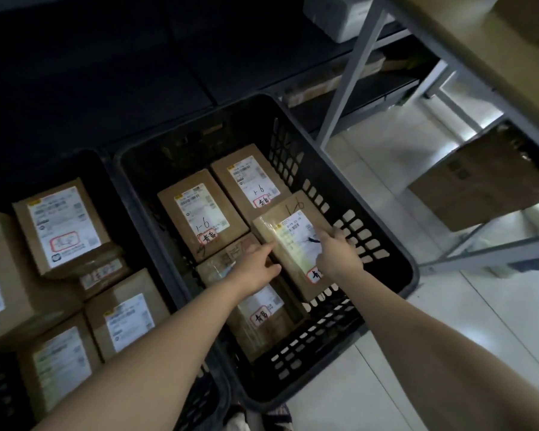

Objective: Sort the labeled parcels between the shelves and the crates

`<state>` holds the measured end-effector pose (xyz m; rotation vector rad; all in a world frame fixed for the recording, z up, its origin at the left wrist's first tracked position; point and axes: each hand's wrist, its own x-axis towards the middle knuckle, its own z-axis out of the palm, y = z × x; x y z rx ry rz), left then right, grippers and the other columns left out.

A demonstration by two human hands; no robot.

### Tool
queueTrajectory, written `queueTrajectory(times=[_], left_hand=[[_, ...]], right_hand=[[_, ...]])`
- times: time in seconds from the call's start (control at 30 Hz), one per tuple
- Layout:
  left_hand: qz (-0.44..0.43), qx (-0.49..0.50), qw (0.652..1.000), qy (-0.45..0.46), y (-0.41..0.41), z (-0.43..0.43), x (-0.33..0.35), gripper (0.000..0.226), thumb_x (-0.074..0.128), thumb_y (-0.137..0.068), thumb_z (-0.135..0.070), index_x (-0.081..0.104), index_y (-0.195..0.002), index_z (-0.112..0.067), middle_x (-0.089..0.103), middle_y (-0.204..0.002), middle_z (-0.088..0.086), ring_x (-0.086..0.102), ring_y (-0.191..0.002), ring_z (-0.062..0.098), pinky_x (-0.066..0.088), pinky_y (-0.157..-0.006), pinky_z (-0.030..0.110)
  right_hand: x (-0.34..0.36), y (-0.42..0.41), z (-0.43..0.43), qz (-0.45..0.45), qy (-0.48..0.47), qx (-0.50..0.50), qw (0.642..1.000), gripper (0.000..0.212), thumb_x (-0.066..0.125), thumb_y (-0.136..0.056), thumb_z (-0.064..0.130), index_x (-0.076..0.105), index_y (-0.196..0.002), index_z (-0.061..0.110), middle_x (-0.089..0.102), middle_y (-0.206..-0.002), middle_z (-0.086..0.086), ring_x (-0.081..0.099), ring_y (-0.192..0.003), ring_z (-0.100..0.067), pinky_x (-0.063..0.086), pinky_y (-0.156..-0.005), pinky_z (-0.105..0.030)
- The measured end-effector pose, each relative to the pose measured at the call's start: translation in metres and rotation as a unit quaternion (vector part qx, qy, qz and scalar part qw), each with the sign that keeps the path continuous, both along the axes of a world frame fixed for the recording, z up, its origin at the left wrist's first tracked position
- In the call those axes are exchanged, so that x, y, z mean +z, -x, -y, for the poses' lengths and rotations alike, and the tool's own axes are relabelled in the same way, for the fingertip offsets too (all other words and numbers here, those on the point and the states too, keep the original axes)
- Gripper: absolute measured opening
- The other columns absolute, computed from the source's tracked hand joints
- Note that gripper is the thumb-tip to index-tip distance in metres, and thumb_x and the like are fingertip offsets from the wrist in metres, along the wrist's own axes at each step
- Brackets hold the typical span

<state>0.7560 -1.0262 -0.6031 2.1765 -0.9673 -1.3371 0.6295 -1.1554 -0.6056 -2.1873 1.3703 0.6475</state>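
A brown labeled parcel (293,241) marked "1-6" lies tilted against the right wall of a black plastic crate (383,272). My left hand (255,265) grips its left edge and my right hand (336,253) holds its right side, with a finger laid on the white label. Under and around it in the same crate lie three more labeled parcels: one at the back left (199,213), one at the back right (249,181) and one at the front (259,312).
A second black crate (112,194) on the left holds several labeled parcels. A grey metal shelf rack (349,76) stands at the right over a pale tiled floor, with a cardboard box (479,185) on its low shelf. Dark shelving runs behind the crates.
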Motion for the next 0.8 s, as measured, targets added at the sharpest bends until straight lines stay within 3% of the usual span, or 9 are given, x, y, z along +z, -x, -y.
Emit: queueTrajectory(times=[0.1,0.17,0.27,0.47,0.6,0.73,0.8], left_hand=[[0.024,0.007,1.0,-0.006,0.006,-0.007,0.007,0.053,0.051,-0.095,-0.024,0.034,-0.144,-0.024,0.03,-0.148,0.011,0.042,-0.128,0.027,0.036,-0.101,0.03],[0.054,0.014,0.998,-0.008,0.01,-0.012,0.019,0.049,0.051,-0.095,-0.024,0.038,-0.142,-0.019,0.035,-0.146,0.011,0.042,-0.127,0.026,0.035,-0.101,0.028],[0.125,0.017,0.992,-0.005,0.015,-0.03,0.046,0.044,0.049,-0.096,-0.024,0.043,-0.139,-0.017,0.042,-0.141,0.011,0.046,-0.124,0.027,0.039,-0.102,0.031],[0.275,0.031,0.961,-0.023,0.017,-0.114,0.132,0.039,0.042,-0.098,-0.028,0.045,-0.136,-0.019,0.049,-0.127,0.006,0.048,-0.118,0.026,0.044,-0.094,0.032],[0.367,0.098,0.924,-0.044,0.009,-0.197,0.206,0.034,0.044,-0.095,-0.03,0.053,-0.127,-0.021,0.054,-0.122,0.004,0.052,-0.113,0.025,0.046,-0.089,0.034],[0.479,0.184,0.853,-0.094,0.015,-0.312,0.297,0.027,0.044,-0.093,-0.033,0.055,-0.116,-0.024,0.057,-0.117,0.001,0.053,-0.112,0.024,0.045,-0.09,0.036],[0.521,0.231,0.813,-0.122,0.026,-0.378,0.341,0.024,0.044,-0.093,-0.034,0.055,-0.111,-0.024,0.058,-0.114,0.001,0.053,-0.113,0.023,0.044,-0.089,0.036]], right_hand=[[0.01,0.004,0.002,-0.051,-0.025,0.053,0.997,0.074,0.051,-0.092,0.014,0.013,-0.152,0.037,-0.002,-0.161,-0.008,0.008,-0.144,-0.041,0.03,-0.107,-0.063],[0.023,0.001,-0.003,-0.062,0.025,0.115,0.991,0.072,0.056,-0.091,0.019,0.017,-0.151,0.031,0.009,-0.158,-0.013,0.012,-0.144,-0.04,0.027,-0.107,-0.066],[0.046,-0.004,-0.023,-0.008,0.103,0.207,0.973,0.059,0.048,-0.094,0.018,0.027,-0.149,0.025,0.028,-0.152,-0.012,0.027,-0.139,-0.035,0.031,-0.108,-0.055],[0.128,-0.024,-0.076,0.065,0.159,0.387,0.906,0.049,0.046,-0.094,0.016,0.037,-0.142,0.019,0.04,-0.145,-0.012,0.035,-0.133,-0.037,0.037,-0.104,-0.049],[0.197,-0.058,-0.136,0.158,0.193,0.475,0.844,0.038,0.043,-0.098,0.028,0.045,-0.135,0.018,0.049,-0.133,-0.009,0.042,-0.124,-0.034,0.041,-0.096,-0.046],[0.274,-0.102,-0.245,0.284,0.209,0.56,0.75,0.037,0.045,-0.097,0.038,0.052,-0.129,0.019,0.055,-0.125,-0.006,0.047,-0.119,-0.031,0.041,-0.09,-0.041],[0.316,-0.117,-0.313,0.353,0.198,0.6,0.69,0.034,0.056,-0.091,0.038,0.061,-0.118,0.017,0.062,-0.111,-0.007,0.056,-0.108,-0.033,0.046,-0.082,-0.042]])
